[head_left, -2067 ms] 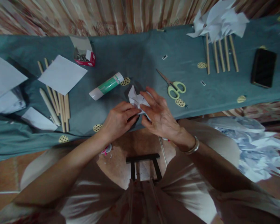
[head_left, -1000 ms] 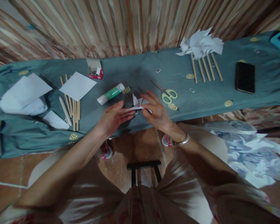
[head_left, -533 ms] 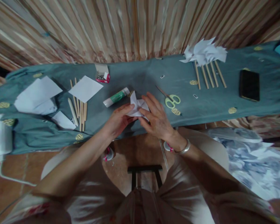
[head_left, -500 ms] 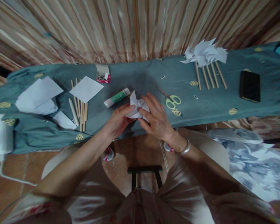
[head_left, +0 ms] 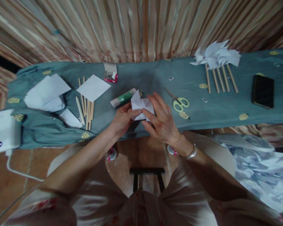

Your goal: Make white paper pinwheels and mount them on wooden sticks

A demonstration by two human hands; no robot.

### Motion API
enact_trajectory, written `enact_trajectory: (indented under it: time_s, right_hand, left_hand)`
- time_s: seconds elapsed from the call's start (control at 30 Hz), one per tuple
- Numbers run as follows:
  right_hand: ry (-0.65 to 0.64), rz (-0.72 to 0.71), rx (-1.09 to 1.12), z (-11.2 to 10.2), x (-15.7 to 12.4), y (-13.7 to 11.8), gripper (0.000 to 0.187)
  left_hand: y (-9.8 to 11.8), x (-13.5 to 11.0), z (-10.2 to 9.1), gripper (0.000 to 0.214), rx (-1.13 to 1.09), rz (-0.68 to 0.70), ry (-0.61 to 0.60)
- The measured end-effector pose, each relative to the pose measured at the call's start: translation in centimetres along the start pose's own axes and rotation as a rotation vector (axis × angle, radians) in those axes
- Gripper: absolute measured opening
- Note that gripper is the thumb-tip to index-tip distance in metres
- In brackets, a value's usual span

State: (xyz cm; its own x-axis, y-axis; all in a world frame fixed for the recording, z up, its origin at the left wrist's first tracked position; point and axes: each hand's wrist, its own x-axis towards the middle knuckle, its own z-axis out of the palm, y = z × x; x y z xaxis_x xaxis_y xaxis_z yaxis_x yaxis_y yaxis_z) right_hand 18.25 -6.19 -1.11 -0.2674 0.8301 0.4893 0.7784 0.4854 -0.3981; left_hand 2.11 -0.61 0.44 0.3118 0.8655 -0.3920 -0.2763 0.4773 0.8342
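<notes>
The left grip (head_left: pixel 122 120) pinches the folded paper (head_left: pixel 138 102) at its left side; the right grip (head_left: pixel 164 125) touches its middle from the opposite side, clasping or not I cannot tell; beyond, the glue stick (head_left: pixel 124 97) lies on the bench (head_left: pixel 147 73)

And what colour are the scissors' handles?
Light yellow-green; the handles show best in the head view.

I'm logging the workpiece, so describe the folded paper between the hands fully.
The folded paper is white, with pointed flaps drawn toward its middle. The left hand grips its left side, thumb on top; the right hand touches its middle with one finger. Whether it touches the cloth below is unclear.
</notes>
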Motion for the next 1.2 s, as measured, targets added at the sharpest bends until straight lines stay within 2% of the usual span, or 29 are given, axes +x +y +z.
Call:
enact_trajectory:
  time_s: [0.4,0.6,0.67,0.73,0.83,0.93,1.03,1.2]
  right_hand:
    - [0.002,-0.005,0.012,-0.1,0.3,0.1,0.039]
    - [0.157,-0.022,-0.004,-1.5,0.9,0.7,0.054]
    - [0.195,0.063,0.041,-2.0,1.2,1.1,0.057]
    - [0.223,0.237,0.183,-1.9,1.4,1.6,0.057]
    - [0.286,0.553,0.577,-0.8,1.8,2.7,0.059]
    - [0.229,0.745,0.9,0.3,2.4,3.2,0.053]
    - [0.229,0.828,1.094,0.5,3.0,2.9,0.046]
    - [0.244,0.821,1.192,0.0,3.8,2.0,0.045]
  left_hand:
    - [-0.2,0.5,0.4,0.032,-0.042,0.015,-0.033]
    - [0.2,1.3,0.6,0.03,-0.032,0.063,-0.005]
    - [0.4,1.5,0.6,0.03,-0.035,0.079,0.003]
    - [0.6,1.8,0.7,0.031,-0.043,0.092,0.008]
    - [0.8,2.0,0.9,0.033,-0.057,0.115,0.012]
    - [0.8,2.3,1.2,0.034,-0.058,0.143,0.027]
    - [0.9,2.5,1.4,0.035,-0.047,0.153,0.028]
    - [1.1,2.9,1.5,0.033,-0.002,0.181,0.026]
